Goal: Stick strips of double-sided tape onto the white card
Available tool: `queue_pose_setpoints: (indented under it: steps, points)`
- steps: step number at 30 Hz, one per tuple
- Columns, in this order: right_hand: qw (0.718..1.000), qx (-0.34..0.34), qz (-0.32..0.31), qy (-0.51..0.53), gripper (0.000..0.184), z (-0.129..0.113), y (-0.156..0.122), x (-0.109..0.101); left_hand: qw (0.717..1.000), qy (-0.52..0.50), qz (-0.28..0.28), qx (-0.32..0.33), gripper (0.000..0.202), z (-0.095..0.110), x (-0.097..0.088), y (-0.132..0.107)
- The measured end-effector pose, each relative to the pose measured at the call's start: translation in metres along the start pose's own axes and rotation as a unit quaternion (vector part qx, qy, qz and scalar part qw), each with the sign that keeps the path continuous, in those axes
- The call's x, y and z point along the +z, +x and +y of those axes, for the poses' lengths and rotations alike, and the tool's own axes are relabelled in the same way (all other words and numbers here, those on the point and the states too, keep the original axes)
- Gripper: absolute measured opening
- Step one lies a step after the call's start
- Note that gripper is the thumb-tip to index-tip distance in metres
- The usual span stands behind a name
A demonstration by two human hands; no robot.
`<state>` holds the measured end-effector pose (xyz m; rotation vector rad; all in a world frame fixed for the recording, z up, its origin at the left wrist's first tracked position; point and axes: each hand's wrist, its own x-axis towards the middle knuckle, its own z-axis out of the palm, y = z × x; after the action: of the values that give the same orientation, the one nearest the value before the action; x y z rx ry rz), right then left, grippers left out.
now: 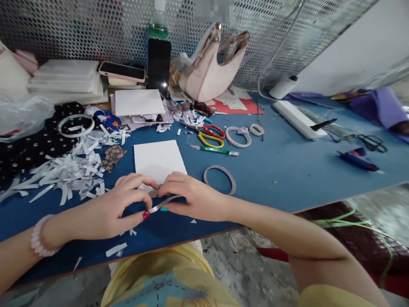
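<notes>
A square white sheet or card (159, 160) lies flat on the blue table before me, its near edge under my fingers. My left hand (128, 204), wearing a pale bead bracelet (44, 236), pinches one end of a narrow whitish strip (154, 209) between thumb and forefinger. Close beside it, my right hand (188, 194) has its fingertips at the sheet's near edge. The strip runs on between its thumb and fingers, its far end hidden by the hand. A thin roll of tape (232, 178) lies just right of my right hand.
Paper scraps (73, 170) heap up on the left. Beyond the sheet lie scissors (211, 137), a green craft knife (219, 151) and tape rolls (238, 136). A phone (159, 64), pink bag (209, 76) and white power strip (298, 119) stand farther back. A blue tool (358, 159) lies right.
</notes>
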<state>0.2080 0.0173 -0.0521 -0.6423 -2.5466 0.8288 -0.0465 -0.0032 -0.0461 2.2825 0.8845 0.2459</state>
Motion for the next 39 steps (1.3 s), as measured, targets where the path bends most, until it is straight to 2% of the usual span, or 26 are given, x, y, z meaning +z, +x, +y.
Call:
queue_pose_setpoints:
  steps: [4,7,10,16,19,22,24,28,32,36,39]
  points:
    - [0.998,0.016,-0.049,0.044,0.011,0.0,0.002,-0.003,0.999,-0.005,0.011,0.03,0.016,-0.002,-0.002,-0.001]
    - [0.993,0.025,-0.075,0.09,0.01,-0.001,-0.001,-0.005,0.998,-0.017,-0.001,0.056,0.023,-0.005,-0.004,0.001]
    - [0.99,0.024,-0.081,0.116,0.011,-0.002,-0.004,-0.007,0.997,-0.028,-0.005,0.074,0.028,-0.005,-0.007,0.004]
    - [0.988,0.031,-0.074,0.131,0.014,0.001,-0.008,-0.012,0.996,-0.053,0.021,0.063,0.032,-0.001,-0.011,0.006]
    - [0.987,0.021,-0.079,0.141,0.015,0.001,-0.009,-0.014,0.996,-0.049,0.023,0.065,0.029,-0.006,-0.012,0.007]
    - [0.983,0.009,-0.103,0.154,0.017,0.0,-0.009,-0.014,0.995,0.007,0.074,0.062,0.026,-0.022,-0.013,0.008]
    - [0.981,0.007,-0.111,0.162,0.018,-0.002,-0.009,-0.014,0.99,0.091,0.097,0.052,0.029,-0.035,-0.013,0.01]
    - [0.982,0.005,-0.073,0.173,0.022,-0.002,-0.009,-0.012,0.977,0.199,0.076,-0.002,0.052,-0.052,-0.007,0.016]
    - [0.986,0.039,-0.03,0.161,0.024,-0.002,-0.008,-0.01,0.961,0.269,0.062,-0.017,0.053,-0.043,0.005,0.019]
    - [0.987,0.077,-0.034,0.135,0.022,-0.005,-0.006,-0.008,0.944,0.322,0.073,-0.016,0.047,-0.023,0.013,0.018]
    - [0.988,0.086,-0.042,0.124,0.021,-0.007,-0.003,-0.006,0.941,0.325,0.094,-0.009,0.046,-0.018,0.009,0.02]
